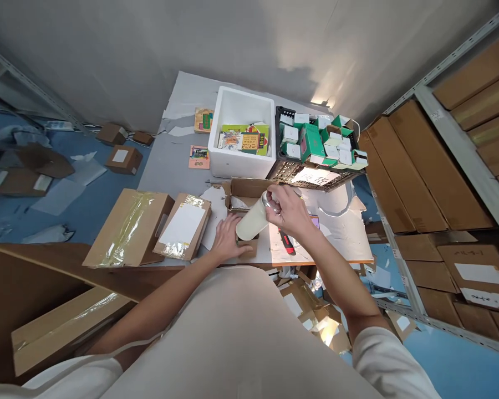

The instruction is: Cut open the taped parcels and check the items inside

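My right hand (289,209) is closed on the silvery top end of a pale cylindrical bottle (251,221). The bottle is tilted, with its lower end down and to the left over the small open cardboard box (251,189). Fingers apart, my left hand (228,237) lies at the left side of that box, close to the bottle's bottom end. Whether it touches the bottle I cannot tell. A red and black cutter (287,244) lies on the table just right of the box, with a phone (315,221) partly hidden behind my right wrist.
Two taped cartons (128,228) stand on the table's left. Behind are a white foam box (243,166) holding booklets and a black crate (311,177) of green and white boxes. Shelves of cartons (432,172) line the right. Cartons and scraps (62,194) litter the floor.
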Available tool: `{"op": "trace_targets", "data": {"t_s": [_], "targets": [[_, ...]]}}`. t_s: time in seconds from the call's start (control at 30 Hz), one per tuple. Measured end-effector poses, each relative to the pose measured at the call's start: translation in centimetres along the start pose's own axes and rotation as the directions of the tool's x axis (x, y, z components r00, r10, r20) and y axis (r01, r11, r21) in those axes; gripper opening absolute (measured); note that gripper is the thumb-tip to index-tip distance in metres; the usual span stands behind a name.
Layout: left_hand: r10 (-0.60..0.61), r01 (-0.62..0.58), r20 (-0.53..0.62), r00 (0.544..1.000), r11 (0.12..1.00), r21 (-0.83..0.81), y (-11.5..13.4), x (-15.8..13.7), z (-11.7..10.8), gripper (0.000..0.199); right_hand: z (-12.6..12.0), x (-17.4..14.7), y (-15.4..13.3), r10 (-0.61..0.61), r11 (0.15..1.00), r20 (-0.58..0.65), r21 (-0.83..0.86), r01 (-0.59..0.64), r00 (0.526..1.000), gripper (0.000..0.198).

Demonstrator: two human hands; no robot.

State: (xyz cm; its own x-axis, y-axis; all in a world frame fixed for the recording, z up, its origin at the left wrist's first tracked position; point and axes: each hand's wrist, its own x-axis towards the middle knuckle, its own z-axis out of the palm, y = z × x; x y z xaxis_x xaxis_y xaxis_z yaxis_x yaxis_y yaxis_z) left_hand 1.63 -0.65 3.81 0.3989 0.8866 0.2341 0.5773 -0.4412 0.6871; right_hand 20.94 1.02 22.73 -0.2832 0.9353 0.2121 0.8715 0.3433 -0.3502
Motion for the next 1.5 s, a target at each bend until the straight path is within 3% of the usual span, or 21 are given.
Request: {"op": "trace_targets", "data": {"t_s": [0.1, 0.2, 0.27, 0.33, 0.4, 0.53, 0.57, 0.63, 0.77, 0.9, 1.0, 1.07, 1.2, 1.37, 1.5], "targets": [[0.009, -0.014, -0.161, 0.987, 0.999, -0.032, 1.3, 0.4, -1.0, 0.113, -1.8, 1.6, 0.1, 0.000, 0.997, -0.047, 0.080, 0.004, 0.999, 0.023], [-0.075, 0.000, -0.296, 0.952, 0.970, -0.245, 2.6, 1.1, -1.4, 0.092, -2.5, 3.0, 0.7, 0.038, 0.987, -0.068, 0.156, -0.027, 0.997, 0.024], [-0.155, 0.008, -0.317, 0.936, 0.908, -0.420, 3.3, 1.5, -1.5, 0.082, -2.5, 3.7, 1.6, 0.074, 0.964, -0.074, 0.260, -0.053, 0.995, 0.029], [-0.200, 0.005, -0.268, 0.942, 0.809, -0.588, 3.8, 1.7, -1.7, 0.082, -2.3, 4.2, 2.8, 0.084, 0.907, -0.080, 0.420, -0.042, 0.993, 0.038], [-0.196, 0.024, -0.143, 0.970, 0.665, -0.746, 4.5, 1.6, -1.9, 0.081, -1.8, 4.6, 3.8, 0.073, 0.783, -0.063, 0.621, -0.018, 0.995, 0.048], [-0.173, 0.116, 0.052, 0.983, 0.382, -0.917, 5.7, 1.2, -2.1, 0.072, -0.3, 5.3, 4.6, 0.126, 0.386, 0.076, 0.915, -0.120, 0.989, 0.046], [-0.193, 0.132, 0.069, 0.979, 0.337, -0.932, 5.9, 1.1, -2.0, 0.068, 0.0, 5.4, 4.6, 0.156, 0.316, 0.097, 0.938, -0.143, 0.983, 0.043], [-0.235, 0.167, 0.103, 0.966, 0.271, -0.948, 6.4, 1.0, -1.9, 0.062, 0.6, 5.6, 4.5, 0.210, 0.254, 0.101, 0.955, -0.155, 0.972, 0.040], [-0.256, 0.242, 0.187, 0.948, 0.200, -0.950, 7.2, 1.0, -2.1, 0.061, 1.1, 5.7, 4.4, 0.248, 0.286, 0.106, 0.942, -0.178, 0.963, 0.041], [-0.373, 0.273, 0.186, 0.909, 0.198, -0.941, 7.7, 0.9, -2.3, 0.057, 1.3, 5.6, 4.8, 0.276, 0.390, 0.068, 0.904, -0.177, 0.959, 0.050], [-0.406, 0.287, 0.205, 0.891, 0.155, -0.945, 7.8, 1.0, -2.3, 0.050, 1.0, 5.3, 5.2, 0.209, 0.472, 0.036, 0.871, -0.133, 0.977, 0.066], [-0.385, 0.305, 0.251, 0.888, 0.086, -0.948, 8.0, 1.2, -2.3, 0.047, 0.6, 5.2, 5.4, 0.145, 0.479, 0.046, 0.871, -0.111, 0.988, 0.073], [-0.385, 0.346, 0.319, 0.866, 0.001, -0.938, 8.5, 1.5, -2.4, 0.054, 0.3, 5.1, 5.6, 0.159, 0.475, 0.035, 0.874, -0.107, 0.987, 0.059], [-0.414, 0.322, 0.278, 0.867, 0.038, -0.946, 8.8, 1.4, -2.2, 0.065, 0.9, 5.0, 5.7, 0.286, 0.478, -0.020, 0.870, -0.125, 0.958, 0.051], [-0.432, 0.323, 0.217, 0.875, 0.188, -0.928, 8.7, 1.2, -1.8, 0.081, 1.2, 5.0, 5.7, 0.319, 0.468, -0.029, 0.874, -0.131, 0.947, 0.051]]}}
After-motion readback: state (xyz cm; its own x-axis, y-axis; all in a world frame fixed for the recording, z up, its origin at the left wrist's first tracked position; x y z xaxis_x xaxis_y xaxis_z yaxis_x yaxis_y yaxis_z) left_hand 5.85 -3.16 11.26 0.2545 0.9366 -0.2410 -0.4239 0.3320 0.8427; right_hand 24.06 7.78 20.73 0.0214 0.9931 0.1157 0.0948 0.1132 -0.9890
